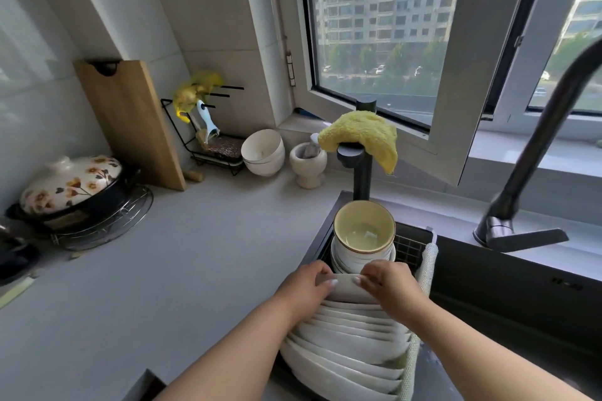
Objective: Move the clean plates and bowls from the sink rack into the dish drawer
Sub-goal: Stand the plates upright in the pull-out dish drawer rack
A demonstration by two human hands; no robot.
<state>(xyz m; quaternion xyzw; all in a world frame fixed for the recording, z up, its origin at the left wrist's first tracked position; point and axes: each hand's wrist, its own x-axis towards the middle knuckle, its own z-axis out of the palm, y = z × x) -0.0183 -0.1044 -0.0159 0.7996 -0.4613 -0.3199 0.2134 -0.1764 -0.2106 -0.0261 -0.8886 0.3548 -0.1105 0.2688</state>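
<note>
Several white plates (348, 345) stand on edge in a row in the black wire sink rack (411, 247). Behind them sits a stack of bowls (363, 238), the top one pale yellow inside with a dark rim. My left hand (304, 288) and my right hand (389, 286) both grip the top edge of the farthest plate (345, 286) in the row, fingers curled over its rim from either side. No dish drawer is in view.
A dark faucet (534, 153) arches over the sink (508, 296) at right. A yellow cloth (361, 137) hangs on a dark post behind the rack. On the counter stand white bowls (262, 151), a mortar (308, 161), a cutting board (130, 120) and a flowered pot (71, 187).
</note>
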